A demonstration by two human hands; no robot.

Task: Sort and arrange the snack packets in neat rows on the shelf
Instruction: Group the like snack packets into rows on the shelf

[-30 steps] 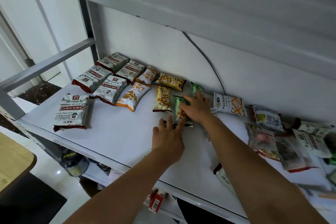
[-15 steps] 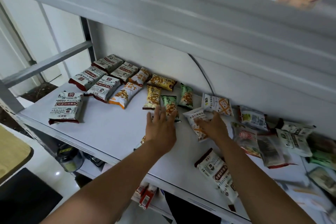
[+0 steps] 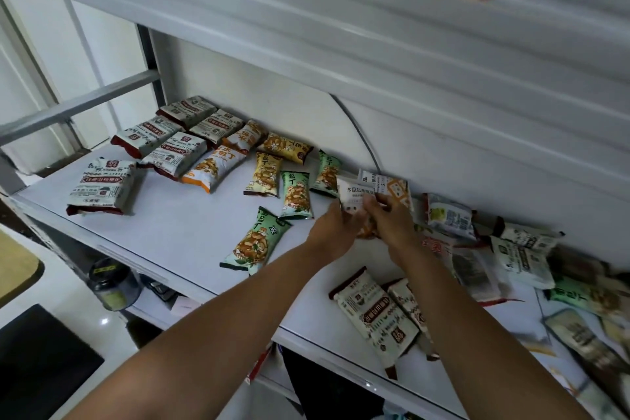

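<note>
Snack packet [image 3: 354, 195] pinched between left hand [image 3: 335, 228], right hand [image 3: 392, 222].

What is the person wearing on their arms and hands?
Nothing that shows. The left hand and right hand are ungloved, no rings visible. The left forearm and right forearm are bare: no sleeves, watch or bracelet.

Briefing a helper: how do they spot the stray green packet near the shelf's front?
On the white shelf, rows of packets fill the back left. The green packet lies before them, alone and tilted, unlike the two green ones behind.
</note>
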